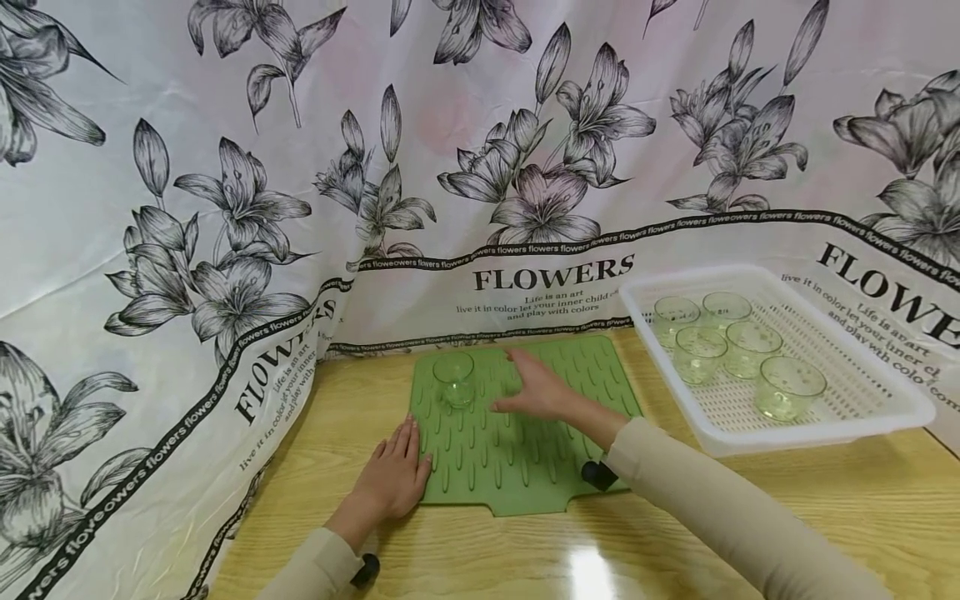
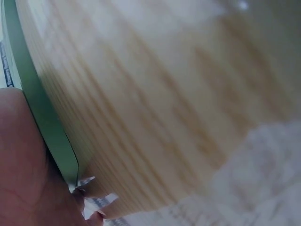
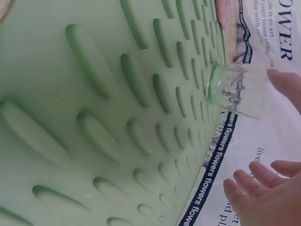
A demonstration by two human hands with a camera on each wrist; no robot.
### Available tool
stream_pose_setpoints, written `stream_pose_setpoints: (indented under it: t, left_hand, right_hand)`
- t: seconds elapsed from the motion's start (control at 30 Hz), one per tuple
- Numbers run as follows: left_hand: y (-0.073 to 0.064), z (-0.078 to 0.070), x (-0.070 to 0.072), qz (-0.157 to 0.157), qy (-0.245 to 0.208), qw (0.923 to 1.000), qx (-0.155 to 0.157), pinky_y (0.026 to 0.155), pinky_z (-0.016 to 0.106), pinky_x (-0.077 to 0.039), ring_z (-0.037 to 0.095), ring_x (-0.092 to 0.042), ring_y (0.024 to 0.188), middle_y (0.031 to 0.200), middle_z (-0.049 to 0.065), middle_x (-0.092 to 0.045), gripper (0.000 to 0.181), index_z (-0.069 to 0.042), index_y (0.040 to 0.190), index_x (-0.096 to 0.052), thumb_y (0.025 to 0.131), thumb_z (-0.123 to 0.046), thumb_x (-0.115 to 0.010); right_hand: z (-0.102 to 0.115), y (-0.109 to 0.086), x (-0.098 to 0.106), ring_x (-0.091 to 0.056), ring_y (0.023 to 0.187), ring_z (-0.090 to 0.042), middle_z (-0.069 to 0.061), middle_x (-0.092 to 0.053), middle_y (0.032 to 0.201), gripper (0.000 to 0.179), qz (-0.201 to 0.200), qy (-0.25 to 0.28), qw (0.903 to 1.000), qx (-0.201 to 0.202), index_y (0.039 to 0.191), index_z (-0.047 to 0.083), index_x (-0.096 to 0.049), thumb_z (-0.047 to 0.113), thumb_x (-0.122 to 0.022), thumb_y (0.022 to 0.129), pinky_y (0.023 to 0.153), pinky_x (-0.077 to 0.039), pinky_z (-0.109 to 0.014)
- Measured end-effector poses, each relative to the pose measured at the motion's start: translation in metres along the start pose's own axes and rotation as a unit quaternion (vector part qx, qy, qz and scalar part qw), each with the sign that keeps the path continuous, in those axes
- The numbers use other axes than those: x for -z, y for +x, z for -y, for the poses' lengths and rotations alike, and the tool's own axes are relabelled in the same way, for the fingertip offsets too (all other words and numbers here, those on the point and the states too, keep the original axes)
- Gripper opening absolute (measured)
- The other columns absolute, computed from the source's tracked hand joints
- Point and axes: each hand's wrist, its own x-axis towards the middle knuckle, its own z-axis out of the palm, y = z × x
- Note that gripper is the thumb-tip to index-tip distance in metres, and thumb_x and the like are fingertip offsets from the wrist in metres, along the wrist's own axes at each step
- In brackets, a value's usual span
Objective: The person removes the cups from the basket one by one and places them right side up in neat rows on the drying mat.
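1. Against a white flowered cloth (image 1: pixel 225 200), worked at a wooden table (image 1: pixel 352 400) over a flat green mat (image 1: pixel 517 446).
2. Rested the left hand (image 1: pixel 393 475) along the mat's left edge, with fingers extended and nothing gripped, likely to steady it.
3. Held the right hand (image 1: pixel 538 389) above the mat, empty, with thumb and fingers spread, near but apart from a clear glass (image 1: pixel 456 383).
4. Had that glass standing mouth-up toward the mat's back left corner, on ridges (image 3: pixel 91 61) probably meant for draining.
5. Had five more glasses (image 1: pixel 787 396) grouped in a white basket (image 1: pixel 817 438) at right, presumably for safety.
6. Could read "FLOWERS" (image 1: pixel 555 272) and "Life is an art" (image 1: pixel 553 297) on the cloth, plus "flowers" repeated along dark bands (image 1: pixel 555 248); could not tell print from background in dark marks (image 3: pixel 237 87) at the glass.
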Motion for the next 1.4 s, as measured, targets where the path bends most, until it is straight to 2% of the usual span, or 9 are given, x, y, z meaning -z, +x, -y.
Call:
stream_pose_setpoints:
  t: [0.23, 0.5, 0.6, 0.7, 0.9, 1.17, 1.4]
  left_hand:
    - [0.003, 0.006, -0.013, -0.021, 0.008, 0.9997, -0.008, 0.121, 0.057, -0.025, 0.037, -0.018, 0.155, 0.170, 0.020, -0.010, 0.067, 0.004, 0.161, -0.018, 0.113, -0.041, -0.027]
    - [-0.006, 0.000, -0.002, -0.022, -0.013, 0.9996, -0.014, 0.120, 0.060, -0.025, 0.041, -0.021, 0.154, 0.168, 0.023, -0.015, 0.067, 0.008, 0.160, -0.021, 0.113, -0.040, -0.028]
    - [-0.008, -0.001, 0.001, -0.027, -0.021, 0.9993, -0.018, 0.119, 0.062, -0.025, 0.043, -0.023, 0.153, 0.168, 0.025, -0.017, 0.068, 0.009, 0.159, -0.022, 0.113, -0.040, -0.028]
    - [-0.006, 0.001, 0.000, -0.020, -0.010, 0.9997, -0.011, 0.120, 0.060, -0.024, 0.041, -0.020, 0.154, 0.169, 0.023, -0.013, 0.068, 0.007, 0.161, -0.019, 0.113, -0.041, -0.026]
    - [-0.002, 0.006, -0.007, -0.027, -0.001, 0.9996, -0.011, 0.121, 0.058, -0.024, 0.038, -0.019, 0.155, 0.169, 0.022, -0.012, 0.067, 0.006, 0.161, -0.020, 0.113, -0.041, -0.025]
    - [-0.008, -0.002, 0.005, -0.010, -0.011, 0.9999, -0.003, 0.122, 0.058, -0.023, 0.039, -0.019, 0.155, 0.169, 0.022, -0.013, 0.066, 0.007, 0.160, -0.020, 0.113, -0.038, -0.029]
    - [-0.004, -0.003, 0.005, -0.007, 0.000, 1.0000, -0.006, 0.122, 0.057, -0.024, 0.038, -0.019, 0.155, 0.169, 0.022, -0.013, 0.065, 0.006, 0.161, -0.021, 0.113, -0.038, -0.029]
  right_hand:
    - [0.003, -0.012, 0.008, -0.039, 0.143, -0.044, -0.025, -0.036, 0.159, 0.095, -0.005, -0.003, 1.0000, 0.000, 0.158, -0.003, -0.029, 0.025, -0.084, 0.085, 0.116, -0.034, -0.059]
    - [0.003, -0.028, 0.021, -0.040, 0.142, -0.045, -0.025, -0.041, 0.156, 0.075, -0.014, -0.010, 0.9998, -0.009, 0.155, -0.004, -0.036, 0.022, -0.073, 0.095, 0.115, -0.034, -0.060]
    - [0.003, -0.035, 0.027, -0.043, 0.140, -0.045, -0.026, -0.044, 0.153, 0.072, -0.022, -0.005, 0.9998, -0.001, 0.153, -0.005, -0.038, 0.022, -0.071, 0.095, 0.114, -0.036, -0.061]
    - [0.003, -0.042, 0.034, -0.045, 0.137, -0.047, -0.027, -0.047, 0.150, 0.069, -0.027, -0.002, 0.9995, 0.013, 0.152, -0.006, -0.039, 0.022, -0.070, 0.096, 0.112, -0.038, -0.062]
    - [0.004, -0.054, 0.046, -0.049, 0.133, -0.047, -0.027, -0.053, 0.144, 0.063, -0.034, -0.010, 0.9988, 0.033, 0.147, -0.006, -0.046, 0.022, -0.070, 0.097, 0.109, -0.040, -0.063]
    - [0.002, -0.068, 0.065, -0.050, 0.132, -0.048, -0.027, -0.056, 0.140, 0.058, -0.032, -0.020, 0.9982, 0.047, 0.144, -0.006, -0.049, 0.022, -0.070, 0.097, 0.108, -0.041, -0.063]
    - [-0.003, -0.085, 0.083, -0.051, 0.129, -0.049, -0.027, -0.058, 0.137, 0.052, -0.042, -0.022, 0.9973, 0.055, 0.139, -0.006, -0.054, 0.020, -0.071, 0.097, 0.105, -0.043, -0.065]
